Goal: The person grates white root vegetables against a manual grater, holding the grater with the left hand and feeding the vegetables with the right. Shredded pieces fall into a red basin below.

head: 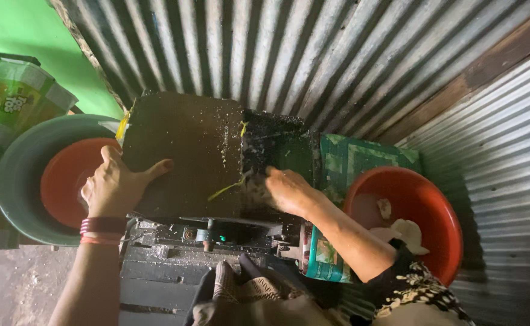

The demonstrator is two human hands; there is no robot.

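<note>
A dark machine top bears pale scraps and a yellow-green strip.

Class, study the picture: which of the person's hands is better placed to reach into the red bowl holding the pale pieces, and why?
Probably the right hand: it rests on the dark board right beside that red bowl, while the left hand is on the board's far edge.
</note>
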